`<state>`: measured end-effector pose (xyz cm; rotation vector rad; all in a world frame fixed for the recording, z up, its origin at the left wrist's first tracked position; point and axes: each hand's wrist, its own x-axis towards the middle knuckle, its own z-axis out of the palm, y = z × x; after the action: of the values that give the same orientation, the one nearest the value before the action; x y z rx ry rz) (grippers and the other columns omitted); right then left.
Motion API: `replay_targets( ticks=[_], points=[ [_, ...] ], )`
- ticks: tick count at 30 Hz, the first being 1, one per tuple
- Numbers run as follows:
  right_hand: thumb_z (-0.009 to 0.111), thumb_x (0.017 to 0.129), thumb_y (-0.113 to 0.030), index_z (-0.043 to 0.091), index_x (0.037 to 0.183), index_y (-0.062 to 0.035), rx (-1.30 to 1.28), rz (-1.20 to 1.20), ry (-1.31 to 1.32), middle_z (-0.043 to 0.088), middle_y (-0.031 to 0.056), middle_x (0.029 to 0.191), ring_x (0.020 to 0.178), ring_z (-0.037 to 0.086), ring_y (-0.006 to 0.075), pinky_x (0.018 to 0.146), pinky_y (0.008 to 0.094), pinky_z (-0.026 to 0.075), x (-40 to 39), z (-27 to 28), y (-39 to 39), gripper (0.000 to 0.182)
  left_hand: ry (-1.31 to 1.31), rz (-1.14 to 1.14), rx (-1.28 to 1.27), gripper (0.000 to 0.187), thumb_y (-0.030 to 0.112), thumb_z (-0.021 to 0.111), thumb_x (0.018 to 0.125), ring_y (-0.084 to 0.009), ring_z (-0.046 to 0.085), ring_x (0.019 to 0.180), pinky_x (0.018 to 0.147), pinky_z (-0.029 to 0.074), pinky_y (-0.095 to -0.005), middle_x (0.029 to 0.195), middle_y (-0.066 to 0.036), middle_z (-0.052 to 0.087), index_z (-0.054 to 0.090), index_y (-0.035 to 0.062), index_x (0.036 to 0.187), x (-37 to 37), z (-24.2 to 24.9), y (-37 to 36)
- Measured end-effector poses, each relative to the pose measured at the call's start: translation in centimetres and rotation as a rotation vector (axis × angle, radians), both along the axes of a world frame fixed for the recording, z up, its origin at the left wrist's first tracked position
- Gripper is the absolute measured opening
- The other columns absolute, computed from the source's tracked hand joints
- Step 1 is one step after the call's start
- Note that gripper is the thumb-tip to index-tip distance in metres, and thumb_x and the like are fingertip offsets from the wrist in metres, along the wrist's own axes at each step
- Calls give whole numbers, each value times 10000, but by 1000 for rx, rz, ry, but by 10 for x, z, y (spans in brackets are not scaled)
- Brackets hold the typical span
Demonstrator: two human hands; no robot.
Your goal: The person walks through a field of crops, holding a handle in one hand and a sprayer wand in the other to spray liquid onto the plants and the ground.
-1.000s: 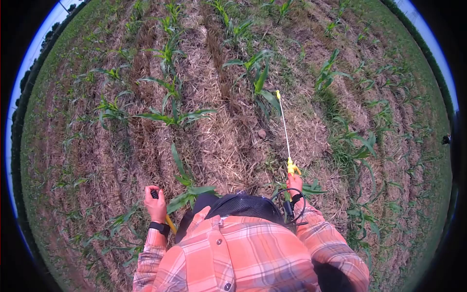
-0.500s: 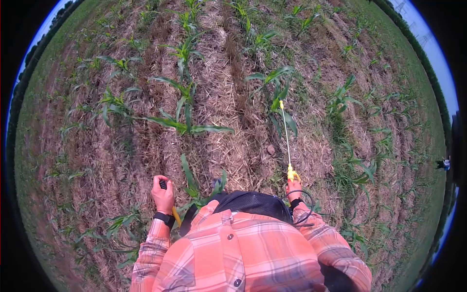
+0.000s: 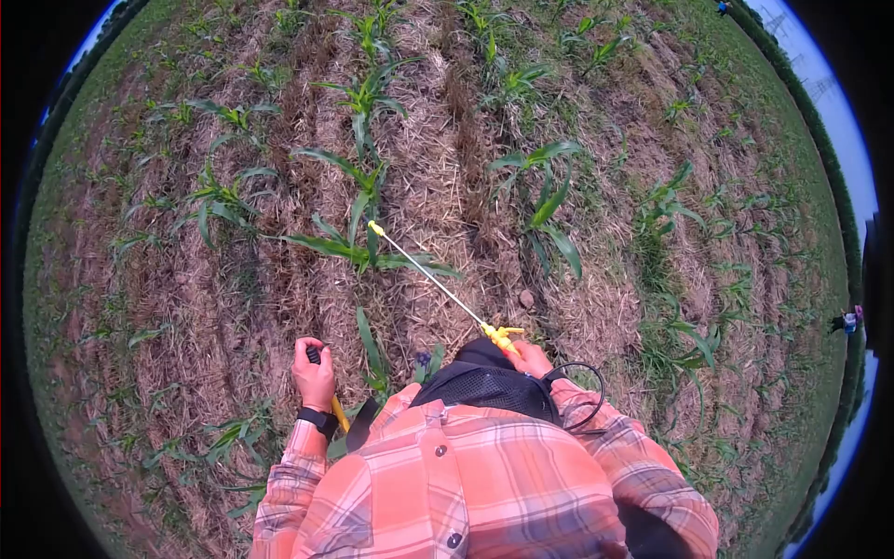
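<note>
My right hand [image 3: 532,360] is closed round the handle of a yellow spray wand [image 3: 436,280], in front of my waist. Its thin pale tube slants up and left, and the yellow nozzle tip [image 3: 375,227] appears over the leaves of a young corn plant [image 3: 349,250]. A black hose [image 3: 596,377] loops beside my right wrist. Lower left, my left hand [image 3: 314,380] is wrapped round the black grip of a pump lever [image 3: 339,414], whose yellow shaft runs down past my wrist. Where the shaft ends is hidden by my body.
Corn plants [image 3: 549,200] stand in rows over straw-covered soil [image 3: 424,140]. Green weeds [image 3: 652,265] grow thickly at right. A small stone [image 3: 526,299] lies ahead of my right hand. Far right, people [image 3: 849,320] are at the field's edge.
The spray wand has swung left, from the right-hand corn row to the middle one. My right hand has shifted inward with it. My left hand has barely moved on the lever.
</note>
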<state>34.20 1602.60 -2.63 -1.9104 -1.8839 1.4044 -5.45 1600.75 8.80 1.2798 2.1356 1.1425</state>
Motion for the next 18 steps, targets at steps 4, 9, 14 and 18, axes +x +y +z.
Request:
replay_targets(
  ticks=[4, 9, 14, 18],
  points=[
    [498, 782, -353, 550, 928, -76, -10, 151, 33, 585, 197, 791, 772, 561, 367, 668, 429, 435, 6, -9, 25, 317, -65, 48, -72, 119, 16, 549, 715, -107, 405, 498, 461, 343, -257, 568, -13, 415, 458, 51, 784, -8, -3, 15],
    [486, 788, -363, 552, 905, -68, -29, 146, 56, 586, 203, 795, 775, 560, 373, 668, 435, 433, 14, -20, 67, 324, 107, 65, 42, 111, 14, 543, 718, -112, 427, 525, 491, 362, -257, 607, -21, 443, 463, 48, 788, 2, 13, 53],
    [522, 774, -320, 587, 898, -66, 56, -19, -30, 592, 177, 752, 710, 582, 320, 608, 393, 430, 38, -38, 112, 290, 131, 63, 25, 106, 11, 536, 714, -122, 438, 528, 502, 373, -261, 617, -26, 455, 462, 50, 781, 25, 34, 103],
    [533, 770, -320, 592, 882, -64, 66, -189, -118, 592, 168, 731, 692, 584, 300, 608, 383, 432, 63, -49, 143, 286, 95, 58, -7, 104, 17, 536, 723, -111, 414, 575, 538, 365, -250, 659, -21, 453, 459, 45, 787, 44, 41, 134]
  ],
)
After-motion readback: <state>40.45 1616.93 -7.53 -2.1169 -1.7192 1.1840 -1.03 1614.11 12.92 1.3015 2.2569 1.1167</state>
